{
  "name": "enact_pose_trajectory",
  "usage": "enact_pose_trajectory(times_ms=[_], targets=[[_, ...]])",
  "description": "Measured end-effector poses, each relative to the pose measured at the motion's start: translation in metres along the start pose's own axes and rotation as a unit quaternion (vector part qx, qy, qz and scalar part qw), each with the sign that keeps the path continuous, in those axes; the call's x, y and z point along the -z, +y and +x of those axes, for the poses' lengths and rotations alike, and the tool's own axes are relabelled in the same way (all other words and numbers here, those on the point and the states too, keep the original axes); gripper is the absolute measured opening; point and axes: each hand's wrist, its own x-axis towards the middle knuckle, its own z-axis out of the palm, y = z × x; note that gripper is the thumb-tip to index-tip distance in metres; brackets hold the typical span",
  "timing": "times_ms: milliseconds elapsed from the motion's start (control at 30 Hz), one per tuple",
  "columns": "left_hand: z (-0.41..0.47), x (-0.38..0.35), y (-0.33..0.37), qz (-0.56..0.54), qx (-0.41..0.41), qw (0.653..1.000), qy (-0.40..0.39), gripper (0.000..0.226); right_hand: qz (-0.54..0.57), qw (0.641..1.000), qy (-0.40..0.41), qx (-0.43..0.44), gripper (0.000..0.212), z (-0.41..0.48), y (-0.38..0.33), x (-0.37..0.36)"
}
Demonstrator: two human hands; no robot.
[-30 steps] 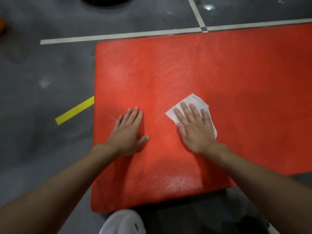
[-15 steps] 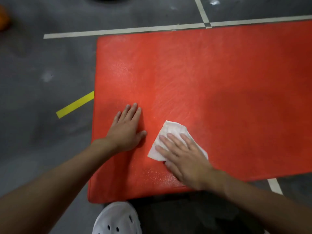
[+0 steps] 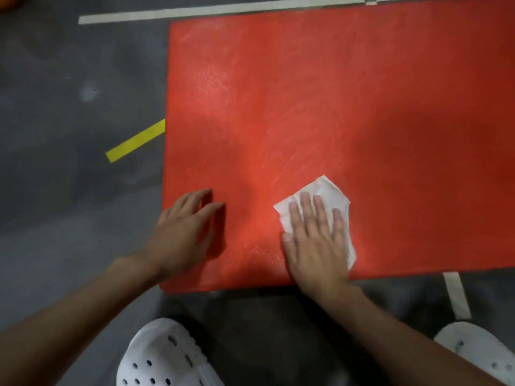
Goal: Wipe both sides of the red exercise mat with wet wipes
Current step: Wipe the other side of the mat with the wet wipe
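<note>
Grey floor (image 3: 69,213) marked with yellow tape (image 3: 136,141), seen from above; the red exercise mat (image 3: 362,87) lies flat on it. The right hand (image 3: 315,240), fingers straight, presses a white wet wipe (image 3: 327,190) onto the mat near its front edge. The left hand (image 3: 185,232), released and holding nothing, is at the front-left corner; blur hides whether it touches. Step in hand, as judged: wiping the upper side. The next move likely calls for strokes across the far area, and later turning the mat over.
</note>
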Motion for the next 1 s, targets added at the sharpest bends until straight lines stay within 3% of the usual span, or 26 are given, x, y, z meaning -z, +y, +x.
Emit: enact_pose_trajectory(times_ms=[100, 200, 233, 333, 367, 433, 500, 533, 633, 667, 700, 800, 833, 867, 933, 967, 1000], targets=[[0.006, 0.006, 0.007, 0.011, 0.011, 1.0, 0.025, 0.044, 0.017, 0.992, -0.039, 0.12, 0.06, -0.027, -0.035, -0.006], [0.019, 0.009, 0.004, -0.03, 0.022, 0.999, 0.035, 0.035, -0.041, 0.973, -0.052, 0.222, 0.054, -0.013, 0.005, -0.002], [0.023, 0.008, -0.002, -0.046, 0.016, 0.998, 0.04, 0.032, -0.055, 0.98, -0.031, 0.187, 0.053, -0.009, 0.014, -0.002], [0.026, 0.003, -0.017, -0.095, 0.012, 0.993, 0.068, 0.028, -0.037, 0.999, 0.003, -0.023, 0.059, -0.011, -0.016, -0.005], [0.025, 0.003, -0.019, -0.107, 0.008, 0.991, 0.076, 0.029, -0.018, 1.0, -0.005, -0.025, 0.062, -0.017, -0.041, -0.008], [0.024, 0.005, -0.017, -0.123, 0.008, 0.989, 0.082, 0.031, 0.001, 0.996, -0.029, 0.083, 0.061, -0.029, -0.073, -0.008], [0.022, 0.005, -0.017, -0.125, 0.009, 0.989, 0.081, 0.035, -0.028, 0.979, -0.056, 0.196, 0.056, -0.024, -0.059, -0.006], [0.022, 0.004, -0.019, -0.127, 0.007, 0.988, 0.083, 0.036, -0.045, 0.976, -0.059, 0.204, 0.055, -0.018, -0.046, -0.002], [0.024, -0.002, -0.025, -0.136, -0.004, 0.986, 0.094, 0.035, -0.031, 0.999, -0.026, 0.013, 0.058, -0.011, -0.048, 0.0], [0.027, -0.002, -0.026, -0.14, -0.005, 0.985, 0.098, 0.033, -0.019, 0.999, -0.027, -0.01, 0.06, -0.013, -0.064, -0.003], [0.03, -0.002, -0.026, -0.144, -0.004, 0.985, 0.1, 0.032, -0.003, 0.999, -0.039, 0.021, 0.061, -0.018, -0.081, -0.007], [0.037, 0.002, -0.029, -0.153, 0.002, 0.983, 0.102, 0.033, -0.027, 0.97, -0.074, 0.229, 0.055, -0.018, -0.079, -0.006], [0.037, 0.002, -0.03, -0.153, 0.0, 0.983, 0.102, 0.035, -0.05, 0.968, -0.08, 0.233, 0.055, -0.009, -0.064, -0.003], [0.037, 0.002, -0.032, -0.153, -0.002, 0.983, 0.102, 0.037, -0.062, 0.977, -0.081, 0.189, 0.057, 0.003, -0.053, 0.001], [0.037, 0.0, -0.034, -0.151, -0.007, 0.983, 0.1, 0.041, -0.035, 0.998, -0.045, 0.009, 0.061, 0.019, -0.049, 0.004], [0.038, 0.0, -0.034, -0.151, -0.01, 0.984, 0.098, 0.044, -0.024, 0.998, -0.04, -0.039, 0.062, 0.02, -0.063, 0.002], [0.04, 0.001, -0.033, -0.151, -0.01, 0.984, 0.094, 0.048, -0.015, 0.999, -0.042, -0.025, 0.062, 0.017, -0.081, -0.001]])
